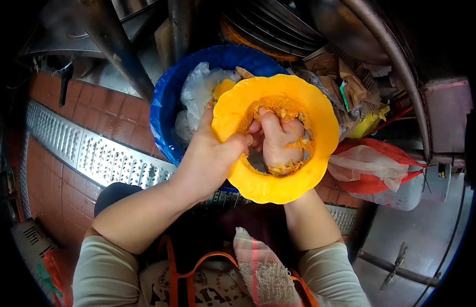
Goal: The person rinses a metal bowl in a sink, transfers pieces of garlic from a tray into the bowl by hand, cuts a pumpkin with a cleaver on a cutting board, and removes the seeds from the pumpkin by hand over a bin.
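Observation:
A thick ring of cut pumpkin (320, 133), bright yellow with a scalloped edge, is tilted towards me over a blue bin. My left hand (212, 151) grips its left side, thumb over the inner edge. Through the hole from below comes my right hand (279, 135), its fingers curled against the inner wall. Stringy orange pulp and pale seeds (286, 113) line the hollow around those fingers and cling near the wrist. The right fingertips are partly hidden, so how much pulp they hold is unclear.
The blue bin (164, 120) holds a clear plastic bag (202, 87) and yellow scraps. Crumpled brown paper (340, 71) and a red bag (371, 166) lie to the right. A metal drain grate (115, 158) crosses the tiled floor; metal legs and stacked pans stand behind.

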The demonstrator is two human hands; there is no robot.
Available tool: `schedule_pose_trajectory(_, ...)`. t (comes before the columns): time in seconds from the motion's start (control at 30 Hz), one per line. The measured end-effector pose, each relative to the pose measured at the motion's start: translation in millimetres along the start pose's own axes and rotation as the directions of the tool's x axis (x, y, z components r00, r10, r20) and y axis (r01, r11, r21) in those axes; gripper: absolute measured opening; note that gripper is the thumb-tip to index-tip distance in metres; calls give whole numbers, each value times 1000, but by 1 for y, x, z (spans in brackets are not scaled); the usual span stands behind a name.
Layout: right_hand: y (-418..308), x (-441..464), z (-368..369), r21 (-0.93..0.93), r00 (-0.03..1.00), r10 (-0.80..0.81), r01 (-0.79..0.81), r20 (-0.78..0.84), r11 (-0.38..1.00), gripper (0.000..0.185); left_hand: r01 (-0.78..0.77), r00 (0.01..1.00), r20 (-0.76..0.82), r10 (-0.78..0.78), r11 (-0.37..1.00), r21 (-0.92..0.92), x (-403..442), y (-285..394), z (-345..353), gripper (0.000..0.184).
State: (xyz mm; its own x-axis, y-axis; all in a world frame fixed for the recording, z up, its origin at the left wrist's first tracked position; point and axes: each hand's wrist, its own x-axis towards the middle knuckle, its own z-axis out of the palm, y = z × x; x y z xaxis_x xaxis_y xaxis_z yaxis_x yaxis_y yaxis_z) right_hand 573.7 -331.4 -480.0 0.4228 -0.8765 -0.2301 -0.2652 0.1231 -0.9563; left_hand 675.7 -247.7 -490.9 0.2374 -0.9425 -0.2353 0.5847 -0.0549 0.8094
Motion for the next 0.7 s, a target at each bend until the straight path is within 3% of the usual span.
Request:
schedule_pose_trajectory(0.13, 2, 1, 4, -3, 998, 23, -23, -54, 1000, 26, -3, 1000, -24, 1, 998, -64, 2, -2, 0, 45)
schedule_pose_trajectory(0.23, 5, 3, 1, -28, 1000, -29, 29, -1, 999, 23, -14, 998, -57, 5, 987, -161, 4, -3, 2, 44)
schedule_pose_trajectory(0.4, 36, 12, -11, -279, 918, -381, 397, 111, 874, 18, 62, 996, -51, -76, 969, -241, 2, 2, 1, 48)
schedule_pose_trajectory(0.47, 38, 12, -13, -306, 896, -423, 444, 138, 842, 17, 75, 995, -47, -89, 966, -248, 2, 2, 0, 48)
schedule_pose_trajectory(0.6, 35, 12, -17, -263, 945, -297, 323, 134, 909, 17, 68, 997, -24, -77, 963, -260, 3, 0, -1, 48)
schedule_pose_trajectory(0.7, 42, 15, -20, -261, 940, -309, 338, 146, 904, 17, 52, 998, -9, -56, 963, -264, 5, -3, -4, 48)
